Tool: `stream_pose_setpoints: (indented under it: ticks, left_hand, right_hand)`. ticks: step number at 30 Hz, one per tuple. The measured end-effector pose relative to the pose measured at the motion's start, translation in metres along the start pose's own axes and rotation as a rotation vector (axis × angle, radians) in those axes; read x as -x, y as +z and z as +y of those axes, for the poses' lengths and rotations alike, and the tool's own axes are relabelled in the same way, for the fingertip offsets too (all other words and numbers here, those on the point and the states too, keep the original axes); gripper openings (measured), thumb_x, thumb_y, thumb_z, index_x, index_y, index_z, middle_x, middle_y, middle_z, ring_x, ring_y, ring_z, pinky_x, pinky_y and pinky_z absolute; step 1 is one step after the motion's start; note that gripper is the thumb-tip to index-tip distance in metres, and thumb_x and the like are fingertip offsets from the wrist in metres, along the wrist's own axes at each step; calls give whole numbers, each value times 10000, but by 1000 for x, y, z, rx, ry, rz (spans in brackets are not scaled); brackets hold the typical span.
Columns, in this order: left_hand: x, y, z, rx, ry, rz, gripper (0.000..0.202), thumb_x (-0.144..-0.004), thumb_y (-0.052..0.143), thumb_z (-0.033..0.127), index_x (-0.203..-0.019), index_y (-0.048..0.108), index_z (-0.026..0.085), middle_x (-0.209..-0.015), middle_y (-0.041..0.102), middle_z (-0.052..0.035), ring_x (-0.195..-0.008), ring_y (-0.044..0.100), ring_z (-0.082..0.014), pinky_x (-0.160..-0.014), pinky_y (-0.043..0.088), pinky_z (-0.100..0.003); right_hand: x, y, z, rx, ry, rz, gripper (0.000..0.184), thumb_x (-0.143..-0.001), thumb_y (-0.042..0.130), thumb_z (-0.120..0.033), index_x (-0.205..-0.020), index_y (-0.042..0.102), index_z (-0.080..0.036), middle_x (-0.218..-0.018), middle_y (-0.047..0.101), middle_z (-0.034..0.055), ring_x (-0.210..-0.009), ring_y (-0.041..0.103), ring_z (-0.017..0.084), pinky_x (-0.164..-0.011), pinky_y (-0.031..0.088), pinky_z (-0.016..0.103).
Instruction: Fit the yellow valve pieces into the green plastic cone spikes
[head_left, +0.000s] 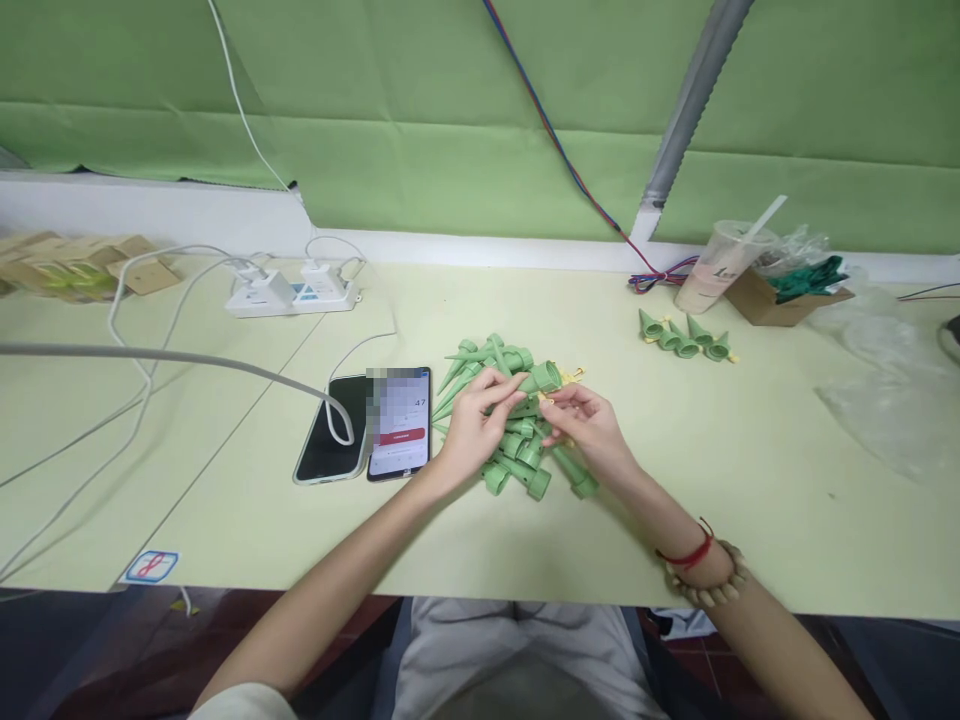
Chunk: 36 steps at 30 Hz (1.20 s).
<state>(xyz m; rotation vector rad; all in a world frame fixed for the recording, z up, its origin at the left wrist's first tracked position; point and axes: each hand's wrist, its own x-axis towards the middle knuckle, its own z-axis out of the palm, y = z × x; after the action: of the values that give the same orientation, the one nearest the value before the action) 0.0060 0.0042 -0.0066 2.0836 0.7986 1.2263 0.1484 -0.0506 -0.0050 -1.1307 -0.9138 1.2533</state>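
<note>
A heap of green plastic cone spikes (517, 455) lies on the pale green table (712, 500) in front of me. My left hand (474, 425) is closed round one green cone spike (541, 379), holding it over the heap with its wide end to the right. My right hand (589, 425) pinches a small yellow part (570, 377) at that wide end. A red cord and a bead bracelet (705, 575) circle my right wrist.
Two phones (367, 425) lie left of the heap, one with a white cable on it. A power strip (289, 292) sits behind. Several finished cones (686, 338) stand at right, near a drink cup (720, 265), a cardboard box (780, 292) and clear plastic bags (892, 400).
</note>
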Motion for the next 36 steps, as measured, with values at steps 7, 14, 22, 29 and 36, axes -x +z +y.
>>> stream_pose_setpoints:
  ticks: [7,14,22,29,36]
  left_hand:
    - [-2,-1,-1,123,32,11,257,-803,510,175,-1009,636,263,-761,504,-9,-724,491,-100,-612,423,-222]
    - [1,2,3,47,84,13,249,-784,535,151,-986,649,243,-718,507,-4,-691,479,-98,-624,417,-228]
    - [2,5,0,8,19,-6,232,-798,521,198,-994,646,205,-738,528,-17,-694,497,-105,-614,419,-236]
    - [3,5,-2,85,-37,0,229,-807,508,221,-986,649,209,-742,515,-16,-676,499,-100,-568,420,-220]
    - [-1,0,-3,192,-6,0,240,-799,518,204,-998,645,243,-763,510,-10,-664,505,-89,-547,425,-211]
  right_hand:
    - [-3,-7,-9,-189,249,-251,286,-636,687,-400,-782,619,-163,-668,554,-22,-453,459,28,-406,476,126]
    - [-2,-3,-6,-8,86,-35,252,-555,747,-307,-663,575,-159,-579,490,-51,-465,470,46,-414,459,152]
    - [6,4,2,497,-475,296,172,-677,629,-266,-568,517,-194,-594,492,-15,-496,471,95,-465,435,238]
    - [1,-1,-1,423,-345,195,182,-645,658,-327,-696,561,-183,-722,541,1,-560,505,95,-433,462,208]
    - [0,-6,-15,-156,221,-288,249,-708,604,-403,-800,633,-174,-707,532,-9,-536,497,54,-407,475,136]
